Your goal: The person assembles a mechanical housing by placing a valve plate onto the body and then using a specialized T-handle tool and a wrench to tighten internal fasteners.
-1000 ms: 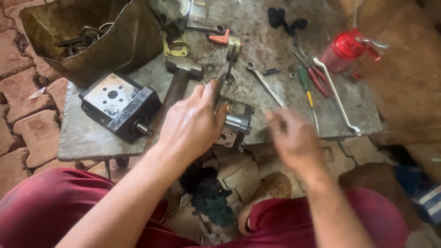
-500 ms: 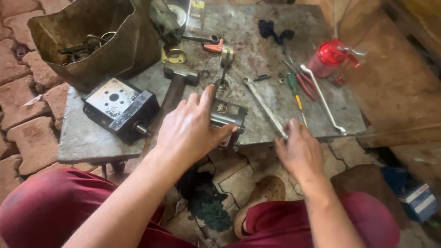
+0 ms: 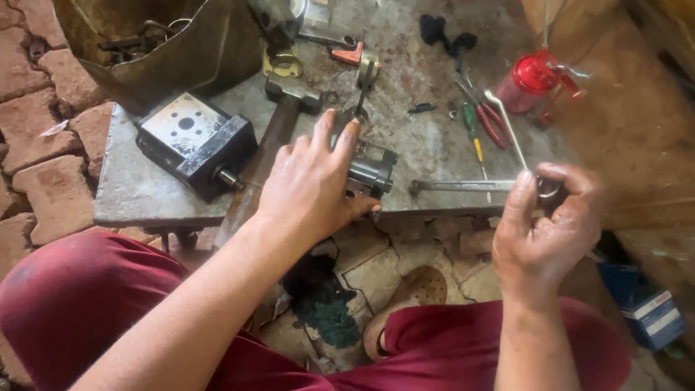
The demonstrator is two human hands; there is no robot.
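On the metal table [image 3: 145, 195], left hand [image 3: 311, 185] on pump body [image 3: 371, 168]

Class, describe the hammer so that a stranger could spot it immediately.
Start at the grey metal table. The hammer lies between the black block and the left hand, its head towards the far side. Its long brown handle, overhanging the near edge, marks it out.

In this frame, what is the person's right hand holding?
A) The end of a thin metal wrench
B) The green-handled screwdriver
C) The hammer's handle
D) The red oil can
A: the right hand pinches the near end of a thin metal wrench, while the left hand rests on a small metal part at the table edge.
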